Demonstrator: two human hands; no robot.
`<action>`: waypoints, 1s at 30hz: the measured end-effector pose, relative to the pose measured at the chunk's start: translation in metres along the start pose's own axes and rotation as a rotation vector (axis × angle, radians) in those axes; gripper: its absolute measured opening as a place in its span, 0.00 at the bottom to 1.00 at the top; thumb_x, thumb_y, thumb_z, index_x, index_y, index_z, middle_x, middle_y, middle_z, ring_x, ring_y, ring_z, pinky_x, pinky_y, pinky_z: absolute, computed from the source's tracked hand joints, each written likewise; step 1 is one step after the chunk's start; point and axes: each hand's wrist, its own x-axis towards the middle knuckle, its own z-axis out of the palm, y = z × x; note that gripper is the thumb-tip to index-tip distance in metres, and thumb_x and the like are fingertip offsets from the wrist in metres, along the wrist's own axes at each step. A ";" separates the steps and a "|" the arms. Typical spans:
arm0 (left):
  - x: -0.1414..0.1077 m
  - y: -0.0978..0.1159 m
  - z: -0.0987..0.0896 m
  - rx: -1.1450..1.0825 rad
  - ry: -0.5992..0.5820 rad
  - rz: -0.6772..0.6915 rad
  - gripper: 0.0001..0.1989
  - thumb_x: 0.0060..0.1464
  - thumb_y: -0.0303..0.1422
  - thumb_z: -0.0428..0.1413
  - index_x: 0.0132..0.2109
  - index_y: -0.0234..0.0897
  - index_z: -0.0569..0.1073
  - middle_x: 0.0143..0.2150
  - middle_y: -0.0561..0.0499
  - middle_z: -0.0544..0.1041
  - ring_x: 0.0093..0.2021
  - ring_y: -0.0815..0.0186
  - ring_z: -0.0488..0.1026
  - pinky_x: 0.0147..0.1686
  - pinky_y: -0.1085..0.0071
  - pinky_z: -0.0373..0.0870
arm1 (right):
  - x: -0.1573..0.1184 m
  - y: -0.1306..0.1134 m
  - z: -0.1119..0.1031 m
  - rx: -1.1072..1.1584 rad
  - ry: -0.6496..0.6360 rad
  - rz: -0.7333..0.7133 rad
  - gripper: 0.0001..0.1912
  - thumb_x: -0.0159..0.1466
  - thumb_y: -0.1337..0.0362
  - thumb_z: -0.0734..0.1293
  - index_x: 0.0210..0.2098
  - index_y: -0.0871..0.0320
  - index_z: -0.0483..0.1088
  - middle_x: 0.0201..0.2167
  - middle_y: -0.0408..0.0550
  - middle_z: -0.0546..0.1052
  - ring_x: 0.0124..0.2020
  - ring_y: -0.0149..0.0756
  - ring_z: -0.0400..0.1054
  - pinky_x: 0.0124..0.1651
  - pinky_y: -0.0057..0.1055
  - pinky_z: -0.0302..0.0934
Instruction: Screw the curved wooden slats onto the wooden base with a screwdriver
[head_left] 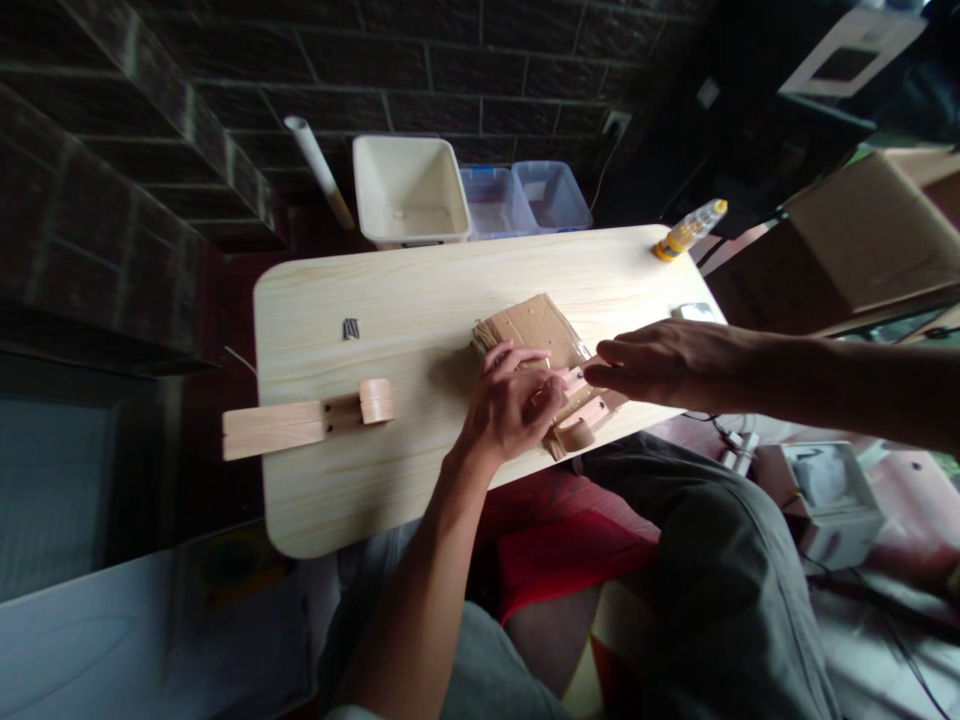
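- Your left hand (510, 400) closes on the pale wooden assembly (577, 410) beside corrugated cardboard (525, 325).
- Your right hand (664, 365) reaches in from the right, fingers at the wood; grip unclear.

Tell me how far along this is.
Pale wooden blocks already sit against the brown corrugated cardboard panel. In hand: the left hand and right hand work at those blocks. Remaining: a pale wooden slotted piece and small dark metal bits lie untouched on the pale wood-grain table.
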 end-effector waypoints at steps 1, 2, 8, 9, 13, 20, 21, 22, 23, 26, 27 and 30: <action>0.000 0.000 0.000 0.002 0.001 0.000 0.20 0.73 0.41 0.48 0.43 0.43 0.84 0.47 0.49 0.87 0.62 0.58 0.77 0.75 0.46 0.52 | 0.000 0.000 0.000 0.021 -0.014 0.018 0.17 0.77 0.71 0.55 0.58 0.57 0.70 0.36 0.49 0.77 0.28 0.31 0.64 0.28 0.32 0.47; 0.000 0.000 0.000 0.002 0.003 0.000 0.20 0.73 0.41 0.48 0.43 0.43 0.84 0.47 0.48 0.87 0.62 0.58 0.77 0.75 0.46 0.52 | 0.000 0.000 0.000 0.040 -0.023 0.032 0.17 0.77 0.70 0.55 0.58 0.58 0.70 0.35 0.48 0.77 0.27 0.31 0.64 0.28 0.32 0.47; 0.002 0.002 -0.002 -0.023 0.002 0.010 0.20 0.72 0.41 0.49 0.40 0.44 0.84 0.47 0.52 0.88 0.61 0.56 0.78 0.74 0.47 0.53 | 0.002 -0.004 -0.004 0.081 -0.035 0.069 0.15 0.77 0.68 0.56 0.56 0.61 0.72 0.35 0.51 0.79 0.26 0.33 0.68 0.26 0.32 0.46; 0.002 0.003 -0.003 -0.023 0.000 0.008 0.20 0.72 0.41 0.49 0.40 0.44 0.84 0.47 0.52 0.88 0.61 0.57 0.78 0.74 0.48 0.53 | 0.003 -0.005 -0.005 0.084 -0.050 0.086 0.14 0.77 0.68 0.58 0.56 0.61 0.72 0.35 0.51 0.80 0.26 0.33 0.69 0.26 0.32 0.46; 0.002 0.003 -0.003 -0.010 -0.012 0.002 0.20 0.73 0.41 0.48 0.41 0.44 0.84 0.49 0.52 0.87 0.62 0.57 0.77 0.75 0.48 0.52 | 0.006 -0.008 -0.004 0.078 -0.123 0.164 0.13 0.73 0.69 0.61 0.54 0.61 0.72 0.35 0.51 0.81 0.25 0.34 0.70 0.26 0.32 0.46; 0.001 0.000 -0.001 -0.025 -0.022 -0.018 0.19 0.72 0.39 0.49 0.41 0.44 0.83 0.48 0.51 0.87 0.62 0.57 0.77 0.76 0.47 0.53 | 0.008 -0.007 0.001 0.072 -0.132 0.186 0.16 0.70 0.71 0.62 0.56 0.61 0.72 0.38 0.52 0.83 0.26 0.33 0.70 0.26 0.32 0.48; 0.001 0.001 -0.002 -0.027 -0.022 -0.018 0.18 0.72 0.39 0.49 0.41 0.44 0.83 0.48 0.51 0.87 0.62 0.57 0.78 0.76 0.47 0.53 | 0.009 -0.006 -0.001 0.080 -0.153 0.196 0.17 0.70 0.71 0.62 0.57 0.61 0.72 0.39 0.53 0.83 0.27 0.34 0.71 0.27 0.32 0.48; 0.001 0.001 -0.002 -0.029 -0.019 -0.017 0.18 0.72 0.39 0.50 0.41 0.44 0.83 0.48 0.51 0.87 0.62 0.57 0.78 0.76 0.47 0.53 | 0.011 -0.005 -0.004 0.090 -0.174 0.206 0.17 0.69 0.71 0.63 0.57 0.62 0.72 0.40 0.54 0.84 0.27 0.35 0.72 0.27 0.32 0.49; 0.001 0.002 -0.002 -0.029 -0.013 -0.017 0.17 0.72 0.39 0.50 0.41 0.44 0.83 0.48 0.52 0.88 0.62 0.57 0.78 0.76 0.47 0.53 | 0.012 -0.004 -0.007 0.102 -0.193 0.217 0.19 0.68 0.71 0.65 0.58 0.62 0.72 0.41 0.55 0.84 0.28 0.36 0.72 0.28 0.32 0.50; 0.002 0.004 -0.003 -0.032 0.002 -0.021 0.17 0.71 0.38 0.50 0.40 0.44 0.83 0.46 0.52 0.88 0.61 0.57 0.78 0.75 0.47 0.53 | 0.012 0.001 -0.014 0.132 -0.214 0.228 0.22 0.65 0.71 0.69 0.58 0.63 0.72 0.39 0.53 0.84 0.28 0.36 0.73 0.28 0.32 0.51; 0.002 0.004 -0.004 -0.034 0.000 -0.021 0.17 0.71 0.38 0.50 0.40 0.44 0.83 0.46 0.52 0.88 0.61 0.57 0.78 0.75 0.47 0.53 | 0.010 0.002 -0.015 0.146 -0.212 0.216 0.21 0.65 0.71 0.69 0.57 0.61 0.73 0.38 0.51 0.84 0.28 0.35 0.73 0.28 0.32 0.52; 0.001 0.005 -0.004 -0.029 -0.021 -0.019 0.18 0.72 0.38 0.49 0.41 0.44 0.83 0.46 0.52 0.88 0.62 0.57 0.78 0.75 0.46 0.53 | 0.005 0.005 -0.015 0.178 -0.155 0.183 0.14 0.71 0.70 0.65 0.54 0.55 0.76 0.35 0.46 0.84 0.28 0.33 0.73 0.30 0.30 0.55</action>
